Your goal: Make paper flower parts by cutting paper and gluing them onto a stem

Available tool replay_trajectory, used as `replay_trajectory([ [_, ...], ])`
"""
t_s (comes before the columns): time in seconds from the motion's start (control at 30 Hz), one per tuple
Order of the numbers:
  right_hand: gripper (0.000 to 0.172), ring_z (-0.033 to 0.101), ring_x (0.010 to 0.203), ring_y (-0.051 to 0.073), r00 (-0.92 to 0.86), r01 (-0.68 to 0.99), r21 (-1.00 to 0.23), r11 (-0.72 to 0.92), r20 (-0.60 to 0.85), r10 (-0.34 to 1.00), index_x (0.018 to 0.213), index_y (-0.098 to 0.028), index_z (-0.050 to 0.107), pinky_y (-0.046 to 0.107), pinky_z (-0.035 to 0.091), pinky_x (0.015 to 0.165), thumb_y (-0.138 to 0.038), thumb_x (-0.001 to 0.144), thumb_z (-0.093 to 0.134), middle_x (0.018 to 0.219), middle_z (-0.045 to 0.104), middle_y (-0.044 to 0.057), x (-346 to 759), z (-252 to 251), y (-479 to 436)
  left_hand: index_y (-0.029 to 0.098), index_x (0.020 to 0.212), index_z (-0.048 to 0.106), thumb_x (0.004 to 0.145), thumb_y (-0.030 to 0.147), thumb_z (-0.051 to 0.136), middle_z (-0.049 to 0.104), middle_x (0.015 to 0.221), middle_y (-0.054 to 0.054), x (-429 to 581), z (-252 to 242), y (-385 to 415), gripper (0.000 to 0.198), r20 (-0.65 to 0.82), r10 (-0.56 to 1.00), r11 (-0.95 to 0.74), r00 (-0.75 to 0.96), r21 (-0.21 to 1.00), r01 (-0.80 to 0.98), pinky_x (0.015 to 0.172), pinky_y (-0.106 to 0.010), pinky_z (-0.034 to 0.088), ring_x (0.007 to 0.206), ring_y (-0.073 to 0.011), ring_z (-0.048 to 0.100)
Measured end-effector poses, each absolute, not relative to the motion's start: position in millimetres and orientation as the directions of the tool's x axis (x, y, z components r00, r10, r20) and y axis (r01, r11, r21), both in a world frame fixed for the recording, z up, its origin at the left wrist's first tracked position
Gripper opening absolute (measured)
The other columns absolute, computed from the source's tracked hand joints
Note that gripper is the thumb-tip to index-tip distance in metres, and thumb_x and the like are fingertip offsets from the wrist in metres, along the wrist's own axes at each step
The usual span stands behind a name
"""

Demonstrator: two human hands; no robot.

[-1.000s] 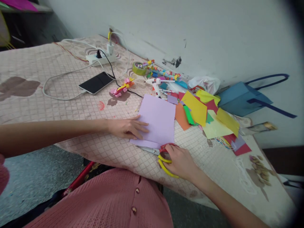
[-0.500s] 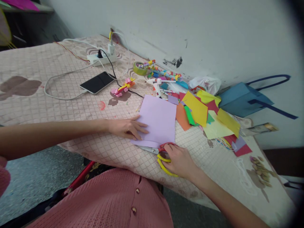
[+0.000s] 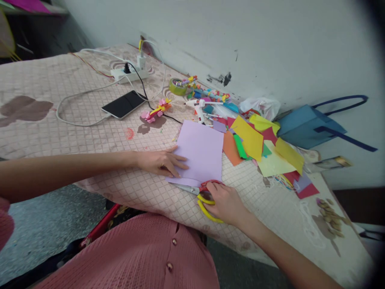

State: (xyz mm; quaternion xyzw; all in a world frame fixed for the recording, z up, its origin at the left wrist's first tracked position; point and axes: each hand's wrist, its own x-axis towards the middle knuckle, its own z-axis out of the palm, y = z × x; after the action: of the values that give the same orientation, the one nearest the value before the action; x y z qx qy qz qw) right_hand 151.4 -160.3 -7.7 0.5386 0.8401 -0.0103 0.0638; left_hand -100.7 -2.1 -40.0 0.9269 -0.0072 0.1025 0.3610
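A lilac sheet of paper (image 3: 200,148) lies on the patterned tablecloth in the middle. My left hand (image 3: 164,161) rests flat with its fingers spread over the sheet's left lower part. By the sheet's lower right corner, my right hand (image 3: 225,202) is closed round the scissors (image 3: 207,216), which have red and yellow handles. The blades point left along the sheet's near edge, where a narrow strip curls up beside them; the blades are partly hidden by the paper.
Behind the sheet are a white glue gun (image 3: 199,108), a paper flower (image 3: 156,110), green tape (image 3: 177,87) and a phone (image 3: 124,104). Coloured papers (image 3: 248,136) and a blue bag (image 3: 311,126) lie to the right. A power strip (image 3: 129,74) stands at the back left.
The scissors and my right hand have shifted very slightly to the left. My left hand and the lilac sheet look almost unmoved.
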Motion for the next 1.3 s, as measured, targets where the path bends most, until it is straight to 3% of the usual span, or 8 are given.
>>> replay_trajectory([
  [0.73,0.031,0.061,0.076,0.022,-0.425,0.900,0.046,0.433,-0.125,0.897,0.095,-0.016,0.052,0.029,0.040,0.061,-0.043,0.080,0.053,0.080,0.063,0.007,149.3,-5.8,-154.8,0.032,0.112,0.063,0.089,0.025,0.048,0.048,0.136,-0.003,-100.9,-39.9,-2.6,0.028,0.146,0.026,-0.807,0.989,0.587,-0.066,0.110,-0.051,-0.007,0.134,-0.0224,0.030],
  [1.3,0.029,0.061,0.077,0.022,-0.457,0.882,0.060,0.467,-0.125,0.880,0.095,-0.016,0.052,0.030,0.041,0.061,-0.042,0.080,0.055,0.081,0.064,0.007,146.9,-6.3,-148.7,0.036,0.109,0.064,0.087,0.022,0.050,0.048,0.136,0.001,-100.4,-37.2,-5.1,0.029,0.124,0.066,-0.772,0.990,0.635,-0.028,0.110,-0.048,-0.008,0.134,-0.0208,0.030],
])
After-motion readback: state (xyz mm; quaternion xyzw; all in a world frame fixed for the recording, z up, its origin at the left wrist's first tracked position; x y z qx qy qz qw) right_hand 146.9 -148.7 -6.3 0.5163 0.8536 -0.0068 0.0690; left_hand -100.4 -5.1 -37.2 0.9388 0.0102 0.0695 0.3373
